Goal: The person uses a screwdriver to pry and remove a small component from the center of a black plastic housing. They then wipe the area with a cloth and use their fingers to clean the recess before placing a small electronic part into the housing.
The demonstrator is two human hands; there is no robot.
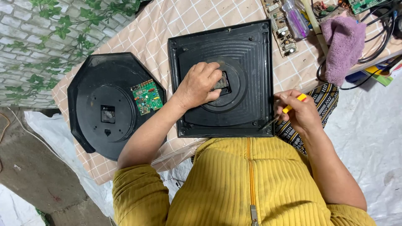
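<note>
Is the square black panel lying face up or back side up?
Back side up: the square black panel shows its ribbed rear and corner screw holes.

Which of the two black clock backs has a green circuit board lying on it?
The octagonal clock back, left of the square clock back. The green circuit board lies on it; the square one has the left hand instead.

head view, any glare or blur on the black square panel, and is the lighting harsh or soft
Head view: soft, even light with no hard shadows; the black square panel shows only a faint sheen on its ridges, no glare. The left hand and the screwdriver in the right hand look sharp; edges bend slightly from the wide lens.
</note>
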